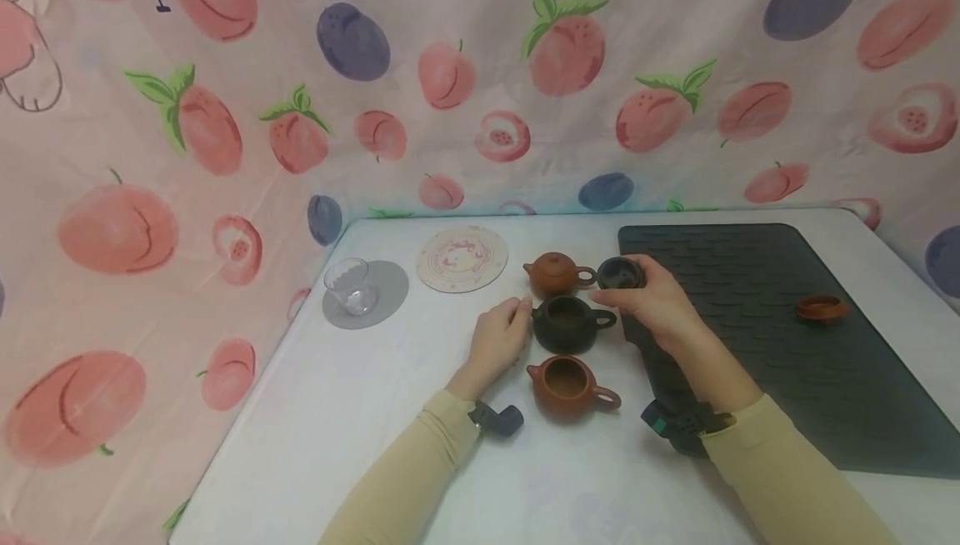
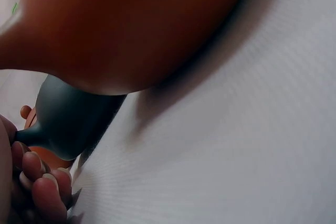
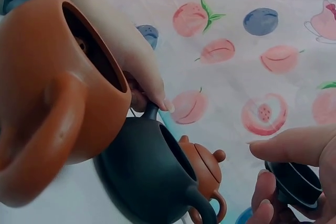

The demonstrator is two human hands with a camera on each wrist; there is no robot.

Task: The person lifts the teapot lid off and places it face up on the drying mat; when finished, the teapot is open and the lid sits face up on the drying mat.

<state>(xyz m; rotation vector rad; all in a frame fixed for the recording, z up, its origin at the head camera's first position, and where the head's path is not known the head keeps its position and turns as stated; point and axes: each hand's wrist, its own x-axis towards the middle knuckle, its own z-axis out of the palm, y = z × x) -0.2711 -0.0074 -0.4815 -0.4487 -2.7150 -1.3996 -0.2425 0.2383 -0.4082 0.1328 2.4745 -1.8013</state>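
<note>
My left hand (image 1: pixel 498 338) pinches the spout of the black teapot (image 1: pixel 565 335), which stands lidless on the white table. The black lid (image 1: pixel 613 277) is in my right hand (image 1: pixel 662 303), between thumb and fingers, off the teapot and to its back right. In the right wrist view the lid (image 3: pixel 297 184) is tilted, its rim showing. Nearer me sits a reddish-brown teapot (image 1: pixel 558 395) with its mouth uncovered. Behind the black one, an orange-brown teapot (image 1: pixel 554 275) has its lid on.
A dark ridged tea tray (image 1: pixel 735 387) covers the table's right side, with a reddish-brown lid (image 1: pixel 821 308) on it. At the left, a clear glass cup (image 1: pixel 349 287) stands on a grey round coaster (image 1: pixel 390 282). Behind lies a patterned round mat (image 1: pixel 480 274).
</note>
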